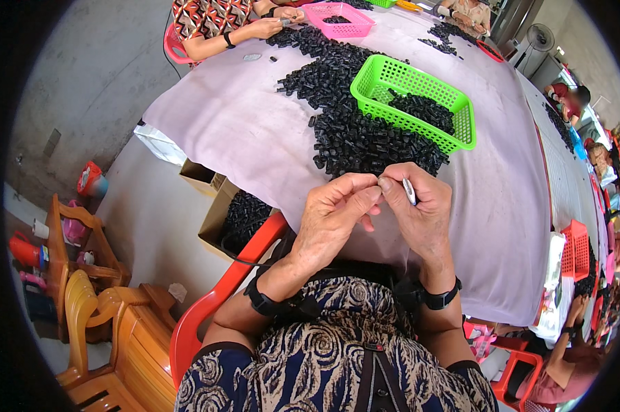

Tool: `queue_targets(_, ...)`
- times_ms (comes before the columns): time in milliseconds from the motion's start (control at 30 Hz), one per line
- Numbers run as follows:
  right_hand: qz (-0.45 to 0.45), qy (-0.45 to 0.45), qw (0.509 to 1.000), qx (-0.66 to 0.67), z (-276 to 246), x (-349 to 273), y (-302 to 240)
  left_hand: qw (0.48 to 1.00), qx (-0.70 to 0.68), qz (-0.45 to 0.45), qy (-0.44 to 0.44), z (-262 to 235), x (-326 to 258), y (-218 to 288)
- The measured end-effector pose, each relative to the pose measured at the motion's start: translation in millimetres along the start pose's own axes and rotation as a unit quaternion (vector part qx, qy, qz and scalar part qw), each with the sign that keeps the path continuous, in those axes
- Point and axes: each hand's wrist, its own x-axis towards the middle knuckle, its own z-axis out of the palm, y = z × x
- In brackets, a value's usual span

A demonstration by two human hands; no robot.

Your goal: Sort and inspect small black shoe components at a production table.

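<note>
Pinching a tiny dark part (380, 180) between fingertips of left hand (334, 220) and right hand (419, 213), just above the cloth-covered table (241, 130); gripping a slim pale tool (409, 191) in closed right fingers. Probably light, stiff, easily dropped — best taken by its ends. Beyond: black parts heap (365, 141), green basket (461, 103).

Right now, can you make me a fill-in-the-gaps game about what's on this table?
1. The basket nearest the two hands is ____ in colour.
2. The small pieces heaped on the cloth are ____.
3. The right hand holds a thin ____ tool.
4. The left hand and right hand meet at their ____.

Missing words: green; black; silver; fingertips
</note>
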Motion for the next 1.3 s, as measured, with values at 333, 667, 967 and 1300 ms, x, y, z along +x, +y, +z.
queue_targets(333,0.027,-0.006,0.999,0.041,1,-2,1,0.999,-0.046,-0.024,-0.005,-7,2,-2)
queue_targets(667,0.103,0.009,0.985,0.137,-1,-1,-6,0.993,-0.101,-0.066,0.004,-8,2,3)
queue_targets(967,0.023,-0.004,0.999,0.049,-1,1,-2,0.994,-0.082,-0.066,0.016,-5,3,2)
queue_targets(1300,0.071,0.136,0.987,-0.046,-34,29,-3,0.994,-0.078,-0.075,0.034,-10,7,-3)
